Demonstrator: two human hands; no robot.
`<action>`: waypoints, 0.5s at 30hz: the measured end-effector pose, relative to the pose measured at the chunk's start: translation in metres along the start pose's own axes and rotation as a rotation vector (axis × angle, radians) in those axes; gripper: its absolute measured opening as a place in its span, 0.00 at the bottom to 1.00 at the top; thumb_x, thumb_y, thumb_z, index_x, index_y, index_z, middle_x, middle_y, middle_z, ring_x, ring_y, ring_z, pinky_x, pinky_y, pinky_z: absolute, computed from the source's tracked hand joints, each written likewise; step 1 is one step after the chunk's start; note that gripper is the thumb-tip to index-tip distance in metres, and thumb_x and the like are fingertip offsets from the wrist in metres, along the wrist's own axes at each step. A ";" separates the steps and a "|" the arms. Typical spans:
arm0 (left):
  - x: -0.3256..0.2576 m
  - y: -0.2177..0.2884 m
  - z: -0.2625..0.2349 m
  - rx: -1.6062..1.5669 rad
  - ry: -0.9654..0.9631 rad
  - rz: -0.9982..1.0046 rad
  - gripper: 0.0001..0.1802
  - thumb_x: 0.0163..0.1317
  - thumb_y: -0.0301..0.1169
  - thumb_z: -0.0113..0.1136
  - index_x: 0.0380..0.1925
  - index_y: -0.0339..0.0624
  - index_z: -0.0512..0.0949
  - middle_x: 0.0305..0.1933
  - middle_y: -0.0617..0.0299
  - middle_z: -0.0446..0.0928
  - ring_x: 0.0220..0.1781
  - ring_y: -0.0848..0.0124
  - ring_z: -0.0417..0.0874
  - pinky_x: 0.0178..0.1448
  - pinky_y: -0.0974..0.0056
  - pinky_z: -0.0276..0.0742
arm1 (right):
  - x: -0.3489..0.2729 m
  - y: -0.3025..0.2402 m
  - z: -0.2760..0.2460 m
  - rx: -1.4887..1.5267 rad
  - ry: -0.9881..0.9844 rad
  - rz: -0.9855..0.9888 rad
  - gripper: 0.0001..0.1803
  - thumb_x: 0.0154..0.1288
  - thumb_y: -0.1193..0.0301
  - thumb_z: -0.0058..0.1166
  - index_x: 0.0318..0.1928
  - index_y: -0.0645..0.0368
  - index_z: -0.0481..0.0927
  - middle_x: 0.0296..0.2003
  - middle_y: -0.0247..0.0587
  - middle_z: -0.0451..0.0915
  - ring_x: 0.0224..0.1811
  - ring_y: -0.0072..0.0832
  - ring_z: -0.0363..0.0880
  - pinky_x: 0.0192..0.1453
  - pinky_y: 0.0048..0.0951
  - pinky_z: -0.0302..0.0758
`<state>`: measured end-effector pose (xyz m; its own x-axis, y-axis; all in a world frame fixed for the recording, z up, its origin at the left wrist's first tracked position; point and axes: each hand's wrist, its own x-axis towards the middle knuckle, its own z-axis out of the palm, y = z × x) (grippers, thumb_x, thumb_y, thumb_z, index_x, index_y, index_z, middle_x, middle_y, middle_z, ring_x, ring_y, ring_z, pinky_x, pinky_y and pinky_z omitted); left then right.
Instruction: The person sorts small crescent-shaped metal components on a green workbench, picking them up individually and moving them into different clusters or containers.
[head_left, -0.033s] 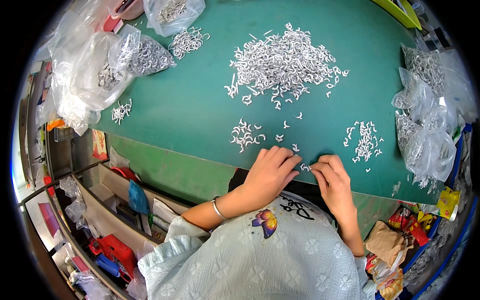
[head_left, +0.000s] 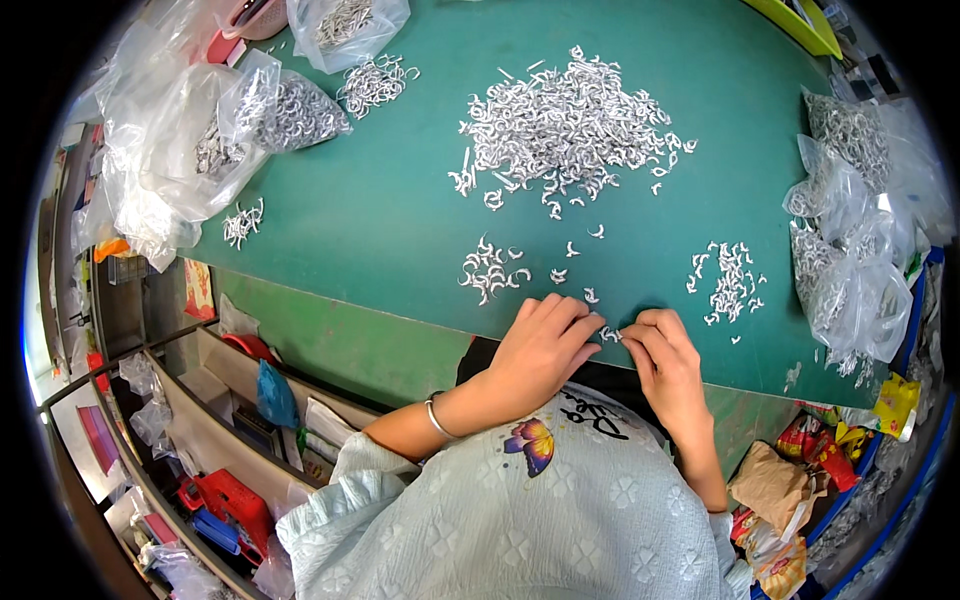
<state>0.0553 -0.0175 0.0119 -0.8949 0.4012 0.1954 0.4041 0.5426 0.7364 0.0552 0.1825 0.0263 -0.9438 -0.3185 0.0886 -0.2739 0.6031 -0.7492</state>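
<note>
At the near edge of the green table, my left hand and my right hand face each other with a narrow gap between them. Small curved silver-white pieces lie in that gap. The right thumb and forefinger pinch at one end of them. My left fingers are curled, thumb close to forefinger; what they hold, if anything, is hidden. Just beyond the left fingertips lies a loose curved piece. A small group of such pieces is to the left, another group to the right.
A large heap of curved pieces covers the far middle of the table. Clear plastic bags of pieces stand at the left and right. A smaller pile and a little cluster lie at left.
</note>
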 end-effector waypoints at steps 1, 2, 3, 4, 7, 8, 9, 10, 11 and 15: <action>-0.003 -0.002 0.002 -0.015 -0.013 0.008 0.18 0.51 0.26 0.70 0.44 0.41 0.78 0.42 0.60 0.73 0.42 0.62 0.74 0.43 0.60 0.64 | 0.000 0.000 -0.002 0.008 0.003 0.016 0.09 0.53 0.85 0.61 0.37 0.66 0.79 0.38 0.44 0.75 0.40 0.42 0.77 0.44 0.37 0.75; -0.003 -0.003 0.003 -0.029 -0.025 0.016 0.19 0.51 0.26 0.70 0.44 0.41 0.77 0.42 0.59 0.73 0.43 0.62 0.73 0.43 0.60 0.64 | 0.000 0.000 -0.003 0.017 0.005 0.032 0.09 0.53 0.84 0.61 0.37 0.66 0.79 0.38 0.45 0.75 0.40 0.42 0.77 0.44 0.38 0.75; -0.002 -0.001 0.002 -0.021 0.002 0.005 0.19 0.51 0.26 0.69 0.44 0.41 0.78 0.42 0.59 0.73 0.43 0.62 0.74 0.43 0.60 0.64 | -0.003 0.005 -0.005 -0.006 0.018 0.064 0.10 0.53 0.84 0.62 0.38 0.65 0.79 0.39 0.45 0.75 0.41 0.42 0.77 0.44 0.38 0.75; 0.000 0.002 0.002 -0.013 0.027 -0.006 0.18 0.51 0.26 0.69 0.44 0.41 0.78 0.42 0.59 0.73 0.42 0.62 0.74 0.43 0.60 0.64 | -0.002 0.004 -0.005 -0.015 0.033 0.055 0.11 0.53 0.84 0.62 0.38 0.66 0.79 0.39 0.45 0.75 0.41 0.41 0.77 0.44 0.36 0.75; 0.005 0.004 0.005 0.026 0.047 0.007 0.16 0.52 0.25 0.69 0.42 0.41 0.78 0.41 0.60 0.73 0.41 0.62 0.74 0.43 0.60 0.64 | 0.000 0.002 -0.002 -0.036 0.037 0.012 0.12 0.51 0.85 0.63 0.38 0.66 0.79 0.40 0.44 0.76 0.42 0.39 0.77 0.45 0.33 0.74; 0.006 0.004 0.006 0.042 0.044 0.021 0.16 0.52 0.25 0.69 0.41 0.41 0.79 0.40 0.60 0.74 0.41 0.62 0.74 0.43 0.60 0.64 | 0.000 0.001 -0.002 -0.044 0.017 0.008 0.13 0.51 0.85 0.63 0.39 0.65 0.79 0.40 0.44 0.76 0.42 0.39 0.77 0.45 0.33 0.74; 0.004 0.003 0.006 0.039 0.053 0.013 0.15 0.52 0.25 0.68 0.41 0.41 0.79 0.40 0.60 0.74 0.40 0.62 0.74 0.43 0.60 0.64 | 0.000 0.001 -0.001 -0.052 -0.004 0.004 0.13 0.51 0.85 0.64 0.39 0.65 0.79 0.40 0.44 0.76 0.42 0.39 0.76 0.44 0.33 0.74; 0.002 0.000 0.007 0.035 0.062 0.004 0.15 0.52 0.24 0.68 0.40 0.41 0.79 0.40 0.60 0.74 0.40 0.62 0.74 0.42 0.60 0.64 | 0.000 0.001 -0.001 -0.061 -0.026 -0.001 0.13 0.51 0.84 0.64 0.39 0.65 0.79 0.40 0.44 0.75 0.42 0.40 0.76 0.44 0.33 0.74; 0.001 -0.002 0.007 0.032 0.071 -0.005 0.14 0.52 0.24 0.68 0.39 0.41 0.79 0.39 0.60 0.74 0.39 0.62 0.74 0.42 0.60 0.64 | -0.001 0.002 -0.001 -0.046 -0.013 -0.001 0.13 0.51 0.82 0.64 0.39 0.65 0.79 0.39 0.45 0.74 0.41 0.42 0.76 0.44 0.38 0.74; -0.004 -0.005 0.004 0.015 0.102 -0.024 0.13 0.52 0.23 0.68 0.38 0.41 0.79 0.39 0.60 0.74 0.39 0.62 0.74 0.41 0.60 0.64 | 0.005 -0.005 0.000 -0.042 -0.011 -0.030 0.13 0.50 0.80 0.65 0.38 0.63 0.79 0.39 0.43 0.74 0.42 0.41 0.74 0.44 0.39 0.72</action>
<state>0.0575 -0.0188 0.0055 -0.9187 0.3114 0.2430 0.3843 0.5628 0.7318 0.0522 0.1782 0.0306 -0.9329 -0.3451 0.1033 -0.3100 0.6231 -0.7181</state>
